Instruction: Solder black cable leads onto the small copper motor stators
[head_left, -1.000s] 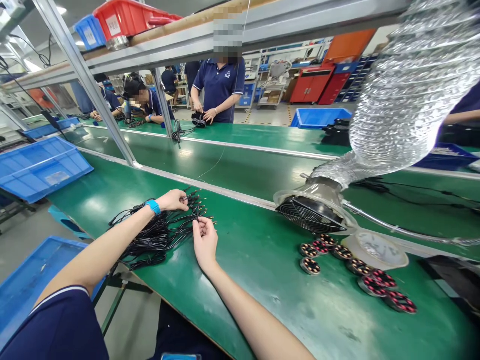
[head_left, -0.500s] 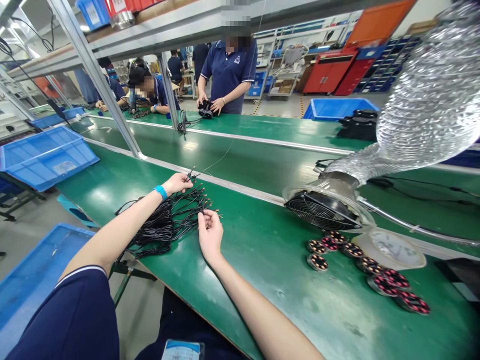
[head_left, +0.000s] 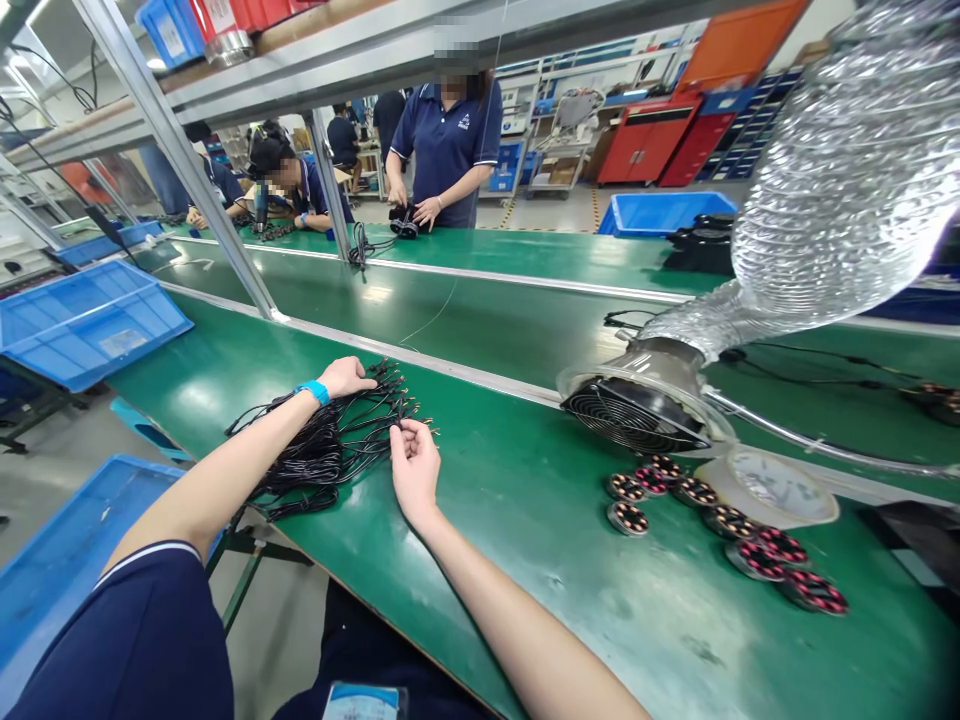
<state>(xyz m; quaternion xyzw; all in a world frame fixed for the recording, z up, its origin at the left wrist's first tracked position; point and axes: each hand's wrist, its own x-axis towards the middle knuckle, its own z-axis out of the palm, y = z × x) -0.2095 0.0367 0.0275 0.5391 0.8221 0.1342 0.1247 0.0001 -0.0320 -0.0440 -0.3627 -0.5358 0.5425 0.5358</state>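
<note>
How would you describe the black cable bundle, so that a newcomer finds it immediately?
Find the green workbench nearest the camera. On it, just left of the wearer's right hand, lies the black cable bundle. Unlike the round coil parts farther right, it is a tangle of cords with coppery tips.

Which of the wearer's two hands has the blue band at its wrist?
The left hand: the blue band circles its wrist, while the right hand, nearer the foil duct, has a bare wrist.

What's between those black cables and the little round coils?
In the head view, the right hand, at the tips of the black cables, then green tabletop up to the round coils.
</note>
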